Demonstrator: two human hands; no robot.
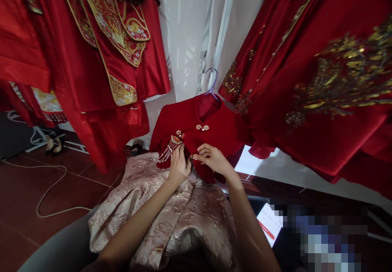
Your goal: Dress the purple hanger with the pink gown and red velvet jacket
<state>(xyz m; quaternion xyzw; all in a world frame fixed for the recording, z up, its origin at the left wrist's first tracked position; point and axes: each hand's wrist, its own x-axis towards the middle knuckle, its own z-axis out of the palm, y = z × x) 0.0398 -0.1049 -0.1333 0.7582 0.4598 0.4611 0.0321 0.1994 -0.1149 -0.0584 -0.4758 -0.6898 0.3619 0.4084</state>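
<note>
Pinched at the fingertips of the right hand [214, 159] is a small clasp [195, 157] on the red jacket [180, 114], which spreads around and beyond the grip; the left hand [179, 166] lies just beside, its hold hidden. Jacket cloth looks soft and light, easiest taken by its front edge, while the beaded tassel [175, 140] left of the grip seems fragile.

A single head-worn view looked forward and down, left hand [179, 163] and right hand [216, 160] close, just below frame centre.

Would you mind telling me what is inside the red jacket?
A purple hanger sits in the neck opening, its hook showing; the red jacket covers the rest.
</note>
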